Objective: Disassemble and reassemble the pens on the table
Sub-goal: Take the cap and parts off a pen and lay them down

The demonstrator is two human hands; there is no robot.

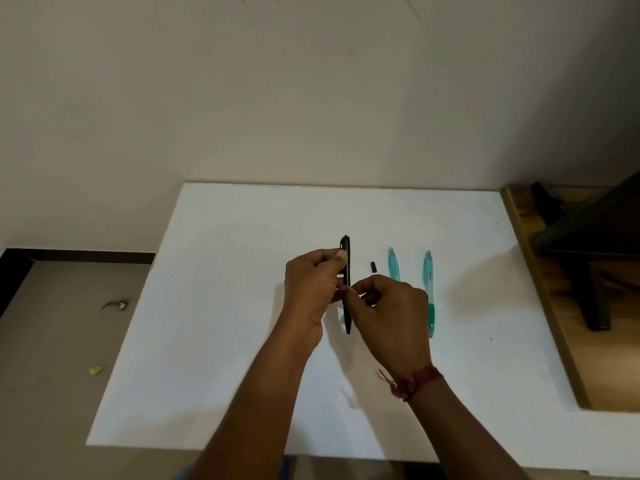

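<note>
Pinching the black pen (347, 249) at mid-barrel: right hand (391, 317), thumb and forefinger closed on it. Left hand (311, 289) grasps the upper half, fingers curled round it. Pen is held above the white table (225, 306), tapered end nearer the person. Small black pen part (373, 266) lies just right of it. Beyond lie the left teal pen (393, 263), partly hidden by the right hand, and the right teal pen (429, 292). Red thread band (412, 381) on right wrist.

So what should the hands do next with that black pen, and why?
Probably twist the halves apart: the left hand grips the black pen near its top, the right hand pinches its middle, and a small black piece already lies on the table.
</note>
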